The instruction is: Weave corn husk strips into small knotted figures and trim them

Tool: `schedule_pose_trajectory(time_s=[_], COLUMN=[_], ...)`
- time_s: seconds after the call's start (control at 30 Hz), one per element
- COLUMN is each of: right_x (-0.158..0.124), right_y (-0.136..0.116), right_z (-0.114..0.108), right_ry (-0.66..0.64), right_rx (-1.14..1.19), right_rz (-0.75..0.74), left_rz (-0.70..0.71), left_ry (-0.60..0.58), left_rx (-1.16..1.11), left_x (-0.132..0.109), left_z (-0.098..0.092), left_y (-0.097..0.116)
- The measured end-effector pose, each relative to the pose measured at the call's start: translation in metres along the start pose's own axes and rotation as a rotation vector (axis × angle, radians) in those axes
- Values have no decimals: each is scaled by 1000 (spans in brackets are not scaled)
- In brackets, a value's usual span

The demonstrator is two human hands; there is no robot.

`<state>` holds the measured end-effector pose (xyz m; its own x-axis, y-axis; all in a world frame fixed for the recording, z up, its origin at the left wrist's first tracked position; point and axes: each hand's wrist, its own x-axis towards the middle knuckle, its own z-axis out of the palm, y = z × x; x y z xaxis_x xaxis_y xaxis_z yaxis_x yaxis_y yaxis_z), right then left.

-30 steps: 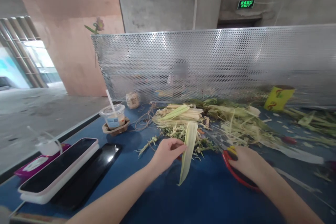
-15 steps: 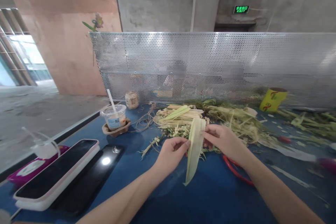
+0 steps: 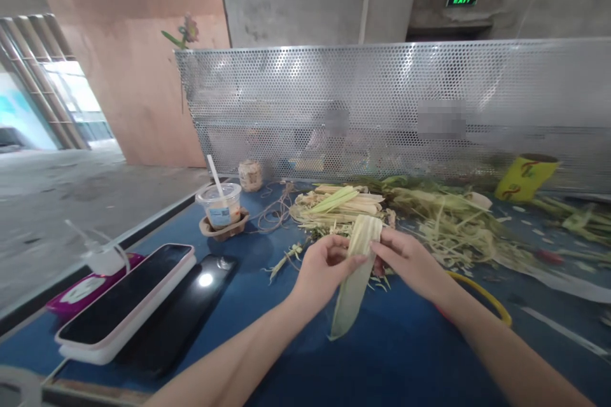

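Note:
A long pale-green corn husk [image 3: 354, 286] hangs at a slant between my hands, above the blue tabletop [image 3: 382, 362]. My left hand [image 3: 329, 267] pinches its left edge, the thumb lying across the front. At the upper right edge, my right hand [image 3: 405, 257] grips the husk between thumb and fingers. Some fingertips are hidden behind the husk. Just beyond lies a pile of husk strips [image 3: 344, 203], with small shredded bits below it. A looped tool handle [image 3: 482, 292], yellow and red, shows partly from under my right forearm.
At left lie a phone in a pale case [image 3: 128, 299], a black slab-like device [image 3: 181, 318] and a purple item [image 3: 90, 286]. A drink cup [image 3: 219, 206] stands in a cardboard holder near twine [image 3: 277, 213]. Loose husks [image 3: 429, 216] and a yellow roll [image 3: 525, 178] lie right; a perforated metal screen [image 3: 296, 108] stands behind.
My left hand has slid up the husk, closer to my right hand. The whole view has shifted, so the table things appear further right. A yellow part of the handle now shows.

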<state>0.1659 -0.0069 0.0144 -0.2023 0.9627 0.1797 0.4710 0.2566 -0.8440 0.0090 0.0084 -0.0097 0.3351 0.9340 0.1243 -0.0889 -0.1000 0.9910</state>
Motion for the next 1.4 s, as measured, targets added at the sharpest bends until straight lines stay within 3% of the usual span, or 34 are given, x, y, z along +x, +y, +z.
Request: schedule_pose_trajectory(time_s=[0.3, 0.57, 0.83, 0.93, 1.2, 1.4], right_x=[-7, -5, -2, -1, -1, 1], right_y=[7, 10, 14, 15, 14, 19], right_z=[-6, -3, -1, 0, 0, -3], right_ry=[-18, -36, -44, -53, -37, -97], right_rx=[177, 387, 494, 485, 481, 461], right_rz=[15, 52, 108, 123, 136, 187], left_rz=[97, -43, -195, -192, -174, -156], left_ry=[42, 88, -45, -83, -53, -45], left_rx=[261, 18, -252, -211, -104, -51], left_x=[3, 2, 2, 0, 3, 5], left_z=[-3, 0, 2, 3, 0, 0], left_y=[-1, 0, -7, -4, -1, -7])
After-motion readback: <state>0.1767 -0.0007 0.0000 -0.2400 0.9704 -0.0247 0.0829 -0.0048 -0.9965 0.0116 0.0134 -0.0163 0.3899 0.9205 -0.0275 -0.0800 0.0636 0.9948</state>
